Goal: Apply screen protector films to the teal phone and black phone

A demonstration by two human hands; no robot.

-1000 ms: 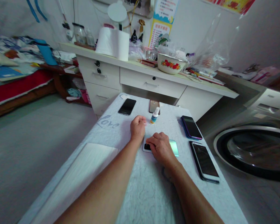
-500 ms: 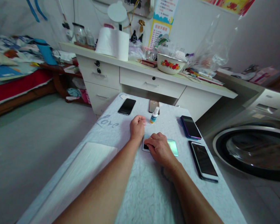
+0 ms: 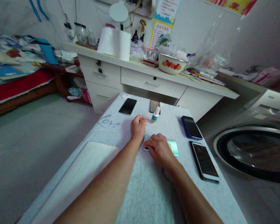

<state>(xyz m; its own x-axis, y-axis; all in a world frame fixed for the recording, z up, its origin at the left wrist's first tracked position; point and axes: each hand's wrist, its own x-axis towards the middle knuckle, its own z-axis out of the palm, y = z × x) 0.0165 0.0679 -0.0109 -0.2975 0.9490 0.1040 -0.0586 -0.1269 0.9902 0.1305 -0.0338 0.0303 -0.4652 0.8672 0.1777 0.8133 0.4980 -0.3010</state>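
Observation:
A phone with a shiny pale green back (image 3: 173,147) lies on the cloth-covered table (image 3: 140,183). Over its left part rests my right hand (image 3: 157,146), fingers bent and pressed together on the phone's surface; whatever they may pinch is hidden. My left hand (image 3: 138,127) is curled closed at the phone's upper left corner, and its grip is too hidden to tell if it holds anything. A small spray bottle with a white cap (image 3: 155,115) stands just beyond, right of my left hand. Behind it lies a phone-sized gold item (image 3: 154,105).
A black phone (image 3: 128,106) lies at the far left. On the right are stacked phones (image 3: 191,127) and a white-framed phone (image 3: 204,161). A white sheet (image 3: 84,174) covers the left front. Beyond stands a desk (image 3: 140,66); a washing machine (image 3: 259,118) is at the right.
The whole view has shifted slightly. My right fingertips have moved a little on the phone and now cover more of its dark patch. My left hand stays in place.

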